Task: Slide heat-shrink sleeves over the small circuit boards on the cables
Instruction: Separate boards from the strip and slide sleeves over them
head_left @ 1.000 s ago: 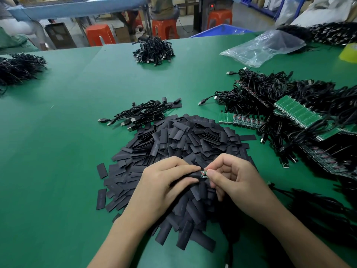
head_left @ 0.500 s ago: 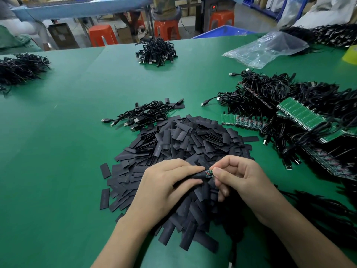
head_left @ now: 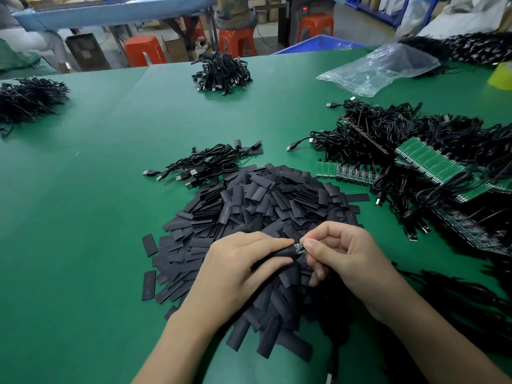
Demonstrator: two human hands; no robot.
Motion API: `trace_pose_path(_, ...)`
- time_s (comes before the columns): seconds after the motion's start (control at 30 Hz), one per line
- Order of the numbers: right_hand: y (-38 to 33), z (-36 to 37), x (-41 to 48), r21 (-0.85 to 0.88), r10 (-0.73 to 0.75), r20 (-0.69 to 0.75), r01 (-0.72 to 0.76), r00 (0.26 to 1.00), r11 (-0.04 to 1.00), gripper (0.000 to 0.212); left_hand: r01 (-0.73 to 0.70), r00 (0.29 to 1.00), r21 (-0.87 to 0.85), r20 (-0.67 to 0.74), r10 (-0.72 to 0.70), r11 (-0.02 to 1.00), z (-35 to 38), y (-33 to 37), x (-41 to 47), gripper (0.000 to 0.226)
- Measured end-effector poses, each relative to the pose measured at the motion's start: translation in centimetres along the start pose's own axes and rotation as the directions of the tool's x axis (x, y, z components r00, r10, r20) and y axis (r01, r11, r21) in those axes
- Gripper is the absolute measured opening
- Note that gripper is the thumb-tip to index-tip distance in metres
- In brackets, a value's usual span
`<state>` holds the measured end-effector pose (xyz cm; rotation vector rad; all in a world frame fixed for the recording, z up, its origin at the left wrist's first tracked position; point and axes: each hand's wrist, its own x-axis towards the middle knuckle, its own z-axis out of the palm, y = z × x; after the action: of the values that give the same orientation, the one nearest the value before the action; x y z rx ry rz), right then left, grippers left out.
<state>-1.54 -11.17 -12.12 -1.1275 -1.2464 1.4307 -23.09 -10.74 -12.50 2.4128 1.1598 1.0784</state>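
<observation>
Even, soft overhead light, faint shadows; wide-angle bending at edges, mild blur.

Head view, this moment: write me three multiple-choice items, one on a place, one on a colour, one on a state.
1. Where on the table does the clear plastic bag lie?
A. Near left
B. Centre
C. Far right

2. What colour is the table cover?
A. White
B. Green
C. Grey

3. How does the held circuit board stand?
A. Its end sticks out of the sleeve
B. Fully hidden in the sleeve
C. Loose on the table

1 C: the bag sits at the far right.
2 B: the cover is green throughout.
3 A: the left hand grips the sleeve, and the right hand pinches the bare board end.
</observation>
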Motion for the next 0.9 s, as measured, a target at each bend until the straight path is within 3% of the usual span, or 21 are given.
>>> trace_pose_path(0.2,-0.89,0.03,-0.29,-0.057,-0.04,0.054,0.043,0.998,0.997,0.007,0.057,0.996,-0.1,-0.06,-0.063,0.993,-0.29,0.02,0.1,0.022)
trace_pose_path(0.5,-0.77,0.24,-0.37,0.035,-0.006,0.006,0.005,1.0,0.999,0.005,0.074,0.994,-0.169,-0.062,-0.086,0.983,-0.03,0.28,0.26,0.022)
trace_pose_path(0.7,-0.81,0.37,-0.41,0.041,0.012,0.038,-0.014,0.999,0.999,0.021,0.063,0.995,-0.189,-0.064,-0.076,0.98,0.17,0.41,0.24,0.024)
trace_pose_path(0.9,-0.82,0.4,-0.55,0.043,0.024,0.04,-0.025,0.999,0.999,0.015,0.064,0.996,-0.211,-0.048,-0.076,0.975,0.26,0.79,0.32,0.023)
